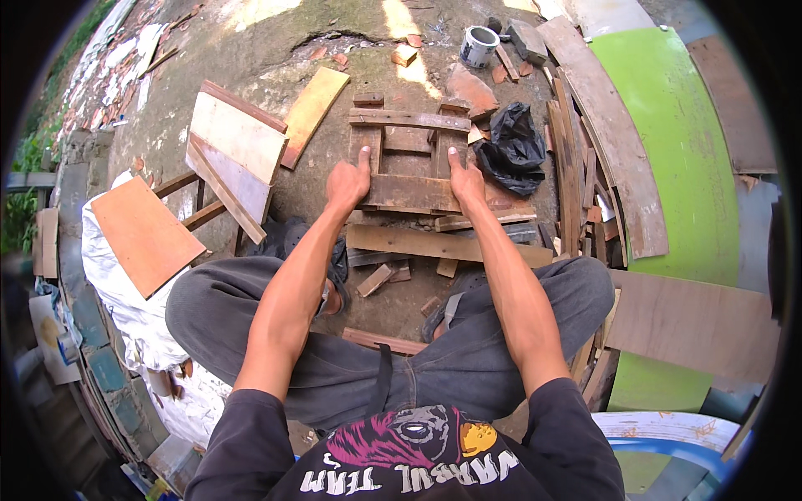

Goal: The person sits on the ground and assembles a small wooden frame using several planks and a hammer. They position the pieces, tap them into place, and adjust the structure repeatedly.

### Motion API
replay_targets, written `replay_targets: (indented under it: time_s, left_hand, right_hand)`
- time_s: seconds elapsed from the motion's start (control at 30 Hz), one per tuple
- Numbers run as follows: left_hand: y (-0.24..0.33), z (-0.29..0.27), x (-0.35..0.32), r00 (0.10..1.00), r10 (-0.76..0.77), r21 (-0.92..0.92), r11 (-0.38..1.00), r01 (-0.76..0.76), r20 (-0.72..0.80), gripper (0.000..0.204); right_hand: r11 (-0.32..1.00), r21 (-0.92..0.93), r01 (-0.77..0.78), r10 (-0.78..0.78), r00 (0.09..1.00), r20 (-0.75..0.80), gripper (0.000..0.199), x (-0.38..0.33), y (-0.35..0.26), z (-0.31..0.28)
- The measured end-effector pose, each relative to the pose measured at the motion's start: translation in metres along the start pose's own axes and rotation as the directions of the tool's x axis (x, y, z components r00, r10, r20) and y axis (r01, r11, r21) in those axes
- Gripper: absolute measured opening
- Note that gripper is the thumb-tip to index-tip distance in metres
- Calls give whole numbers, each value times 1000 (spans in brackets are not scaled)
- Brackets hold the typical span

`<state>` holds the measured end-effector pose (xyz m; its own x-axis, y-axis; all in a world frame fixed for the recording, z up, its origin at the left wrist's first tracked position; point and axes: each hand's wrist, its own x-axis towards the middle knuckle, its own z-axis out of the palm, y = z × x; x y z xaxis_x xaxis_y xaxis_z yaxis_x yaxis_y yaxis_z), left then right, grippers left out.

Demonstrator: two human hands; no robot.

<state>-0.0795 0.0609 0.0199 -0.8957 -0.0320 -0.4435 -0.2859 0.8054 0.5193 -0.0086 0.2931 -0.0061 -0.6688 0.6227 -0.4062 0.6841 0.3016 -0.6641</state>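
A small wooden frame (409, 159) is being assembled on the bare ground in front of the crouching person. Its left upright is being gripped by the left hand (348, 182), fingers curled around the slat; its right upright is being gripped likewise by the right hand (465, 178). Several cross slats are already being carried by the frame (fastenings cannot be made out), while loose planks (443, 245) are lying just beside it, seemingly unused.

1. Ground (334, 33): bare dirt, cracked.
2. Wooden frame (409, 159) lies on it, gripped by both hands.
3. Black bag (511, 146) just right of the grip.
4. Plank (313, 113) left of it.
5. Can (479, 45) beyond.
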Motion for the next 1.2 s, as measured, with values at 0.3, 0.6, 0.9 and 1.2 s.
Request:
replay_targets:
  time_s: [0.3,0.6,0.9,1.2]
  left_hand:
    - [3,1,4,1000,-17,13,1000,18,-6,91]
    - [15,-21,21,977,18,-712,688,141,212,90]
    - [22,-10,20,989,20,-701,703,-120,-148,90]
    - [-32,-17,52,921,227,-925,140,-352,-316,95]
  right_hand:
    - [984,150,-100,52,954,294,89,27,5,-12]
    - [744,569,-351,-2,851,526,104,69,-18,-40]
    - [682,725,-93,-163,948,275,101,28,-56,-22]
    - [456,877,149,-424,903,68,99,15,-67,-15]
